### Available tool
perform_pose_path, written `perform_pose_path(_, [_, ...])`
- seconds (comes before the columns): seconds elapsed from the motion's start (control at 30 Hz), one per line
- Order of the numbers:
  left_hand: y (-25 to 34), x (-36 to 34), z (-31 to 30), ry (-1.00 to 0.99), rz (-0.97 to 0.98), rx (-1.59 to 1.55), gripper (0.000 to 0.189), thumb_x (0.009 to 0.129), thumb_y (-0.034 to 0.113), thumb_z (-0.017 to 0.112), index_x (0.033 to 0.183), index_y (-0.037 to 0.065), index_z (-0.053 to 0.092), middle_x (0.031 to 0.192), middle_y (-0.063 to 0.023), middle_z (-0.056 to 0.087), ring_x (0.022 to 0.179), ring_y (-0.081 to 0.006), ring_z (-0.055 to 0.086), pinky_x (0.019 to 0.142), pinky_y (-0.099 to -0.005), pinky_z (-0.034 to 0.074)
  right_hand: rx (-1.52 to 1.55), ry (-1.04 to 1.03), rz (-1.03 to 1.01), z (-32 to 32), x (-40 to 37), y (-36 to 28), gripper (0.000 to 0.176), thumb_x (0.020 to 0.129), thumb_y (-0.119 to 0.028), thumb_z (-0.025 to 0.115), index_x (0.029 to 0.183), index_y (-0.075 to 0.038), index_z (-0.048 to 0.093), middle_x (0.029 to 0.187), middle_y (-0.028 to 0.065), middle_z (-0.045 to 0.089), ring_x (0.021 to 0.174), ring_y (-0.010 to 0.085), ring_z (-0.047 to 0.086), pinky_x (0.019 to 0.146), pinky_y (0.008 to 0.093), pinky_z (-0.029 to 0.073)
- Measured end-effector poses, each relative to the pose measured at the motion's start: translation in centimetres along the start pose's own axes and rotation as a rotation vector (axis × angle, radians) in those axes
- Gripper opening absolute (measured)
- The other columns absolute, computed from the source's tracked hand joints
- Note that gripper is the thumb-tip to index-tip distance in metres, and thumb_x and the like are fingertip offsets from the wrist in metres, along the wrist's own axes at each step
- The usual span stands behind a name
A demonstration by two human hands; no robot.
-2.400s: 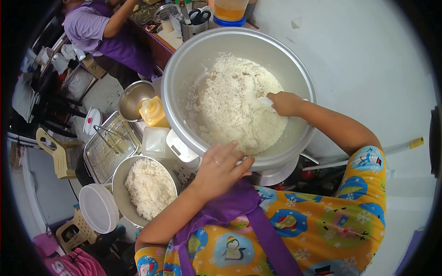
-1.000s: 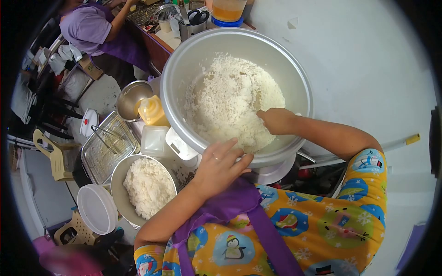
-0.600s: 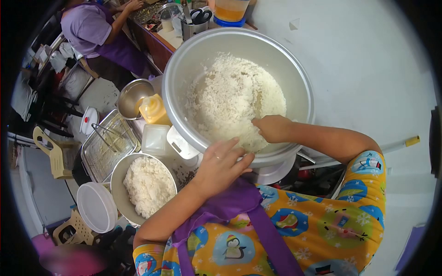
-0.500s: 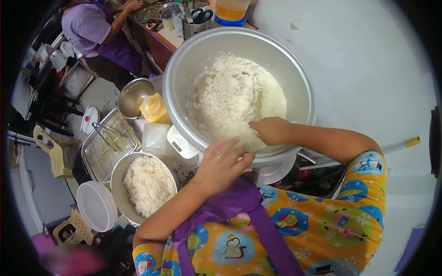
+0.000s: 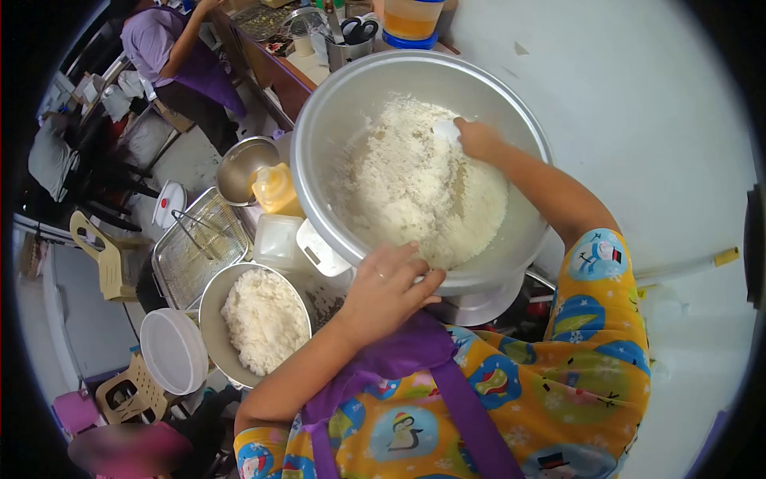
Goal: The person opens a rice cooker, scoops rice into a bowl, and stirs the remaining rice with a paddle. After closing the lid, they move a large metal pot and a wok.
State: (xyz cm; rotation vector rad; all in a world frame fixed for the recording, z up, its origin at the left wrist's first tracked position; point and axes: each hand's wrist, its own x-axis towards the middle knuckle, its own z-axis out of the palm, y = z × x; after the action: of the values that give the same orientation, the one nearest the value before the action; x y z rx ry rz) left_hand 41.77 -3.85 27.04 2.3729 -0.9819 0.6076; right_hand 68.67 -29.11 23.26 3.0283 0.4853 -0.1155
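A large metal pot (image 5: pixel 319 104) stands tilted toward me, with loose white rice (image 5: pixel 407 176) spread over its bottom and up one side. My right hand (image 5: pixel 481 141) is inside the pot near its far right wall, closed around a white rice paddle (image 5: pixel 448 132) whose blade meets the rice. At the near edge my left hand (image 5: pixel 391 283) grips the pot's rim, fingers curled over it. Left of my left forearm sits a smaller pot (image 5: pixel 209 319) heaped with white rice (image 5: pixel 266 322).
A clear plastic tub (image 5: pixel 277 239), a yellow-filled container (image 5: pixel 274 188), a steel bowl (image 5: pixel 237 169) and a wire basket (image 5: pixel 199 247) crowd the left side. A round lid (image 5: pixel 173 351) lies by the small pot. Another person (image 5: pixel 171 60) stands at the far counter. A wall (image 5: pixel 622 120) borders the right.
My right hand has moved up and away across the pot from the near side, and the white paddle now shows. My left hand stays on the rim. The other person's arm has risen.
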Motion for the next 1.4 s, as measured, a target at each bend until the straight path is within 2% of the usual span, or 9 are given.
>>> perform_pose_path(0.17, [0.0, 0.0, 0.1, 0.003, -0.002, 0.011, 0.033, 0.076, 0.035, 0.067, 0.105, 0.02, 0.06, 0.101, 0.0013, 0.055, 0.113, -0.0226, 0.052, 0.089, -0.042, 0.042, 0.248, -0.149, 0.013, 0.3, -3.4, -1.9, 0.032, 0.089, -0.016, 0.053, 0.119, -0.005, 0.049, 0.096, 0.0221, 0.064, 0.092, 0.038, 0.061, 0.078, 0.0468, 0.047])
perform_pose_path(0.37, [0.1, 0.0, 0.1, 0.005, -0.004, 0.032, 0.033, 0.075, 0.035, 0.068, 0.105, 0.022, 0.061, 0.101, 0.0026, 0.055, 0.113, -0.0215, 0.052, 0.089, -0.0417, 0.04, 0.468, -0.463, -0.477, 2.4, -8.6, -4.3, 0.033, 0.082, -0.01, 0.054, 0.114, -0.002, 0.052, 0.091, 0.0237, 0.063, 0.088, 0.0384, 0.061, 0.077, 0.0454, 0.048])
perform_pose_path(0.43, [0.1, -0.2, 0.3, 0.008, -0.003, 0.032, 0.033, 0.075, 0.035, 0.068, 0.105, 0.022, 0.061, 0.101, 0.0029, 0.055, 0.114, -0.0211, 0.052, 0.089, -0.0414, 0.039, 0.372, -0.583, -0.516, 2.3, -10.1, -6.2, 0.041, 0.082, -0.018, 0.056, 0.119, 0.0, 0.052, 0.104, 0.0238, 0.061, 0.097, 0.0369, 0.06, 0.084, 0.0443, 0.047])
perform_pose_path(0.53, [0.2, -0.1, 0.1, -0.002, -0.004, 0.038, 0.033, 0.075, 0.036, 0.068, 0.105, 0.022, 0.061, 0.101, 0.003, 0.056, 0.114, -0.0211, 0.051, 0.088, -0.0414, 0.039, 0.512, -0.546, -0.637, 0.6, -10.9, -7.2, 0.04, 0.083, -0.018, 0.056, 0.118, 0.0, 0.052, 0.101, 0.0229, 0.062, 0.09, 0.0354, 0.061, 0.079, 0.0438, 0.048])
perform_pose_path(0.63, [0.3, 0.0, -0.1, -0.029, -0.01, 0.031, 0.034, 0.075, 0.035, 0.068, 0.105, 0.022, 0.061, 0.103, 0.003, 0.056, 0.115, -0.0212, 0.051, 0.087, -0.0412, 0.039, 0.642, -0.65, -0.534, -3.0, -11.6, -8.2, 0.023, 0.08, -0.006, 0.058, 0.101, 0.001, 0.051, 0.076, 0.0174, 0.06, 0.065, 0.0242, 0.062, 0.059, 0.0372, 0.048])
perform_pose_path(0.83, [0.2, -0.4, 0.0, -0.022, -0.004, -0.008, 0.041, 0.071, 0.033, 0.073, 0.108, 0.018, 0.064, 0.106, -0.001, 0.057, 0.119, -0.025, 0.047, 0.101, -0.0433, 0.031, 0.92, -0.96, -0.298, -3.0, -11.4, -8.4, 0.02, 0.083, -0.011, 0.06, 0.101, -0.004, 0.052, 0.081, 0.0058, 0.059, 0.057, 0.0104, 0.052, 0.05, 0.0261, 0.042])
perform_pose_path(1.03, [0.1, -0.3, -3.8, 0.019, -0.036, -0.137, 0.042, 0.073, 0.03, 0.074, 0.109, 0.013, 0.063, 0.116, -0.0083, 0.053, 0.119, -0.0343, 0.045, 0.099, -0.0477, 0.036, 1.295, -0.762, -0.048, -4.6, -11.6, -8.9, 0.031, 0.082, -0.022, 0.063, 0.105, -0.001, 0.057, 0.081, 0.0031, 0.059, 0.057, 0.0083, 0.05, 0.05, 0.0225, 0.042])
perform_pose_path(1.3, [-0.5, -7.4, -8.2, 0.125, -0.378, -0.052, 0.035, 0.076, 0.009, 0.071, 0.109, 0.006, 0.062, 0.114, -0.0141, 0.057, 0.113, -0.0357, 0.051, 0.095, -0.0434, 0.041, 1.32, -0.648, 0.167, -5.1, -10.7, -8.2, 0.033, 0.084, -0.018, 0.059, 0.11, 0.001, 0.053, 0.078, 0.0047, 0.057, 0.055, 0.0066, 0.049, 0.045, 0.0211, 0.041])
perform_pose_path(1.4, [-0.3, -10.8, -8.0, 0.214, -0.627, -0.226, 0.031, 0.079, 0.006, 0.066, 0.11, 0.003, 0.061, 0.113, -0.0166, 0.057, 0.109, -0.033, 0.054, 0.095, -0.0391, 0.041, 1.345, -0.63, 0.216, -4.9, -10.4, -8.3, 0.029, 0.085, -0.017, 0.058, 0.107, 0.0, 0.054, 0.078, 0.0045, 0.057, 0.053, 0.0065, 0.048, 0.044, 0.0206, 0.04])
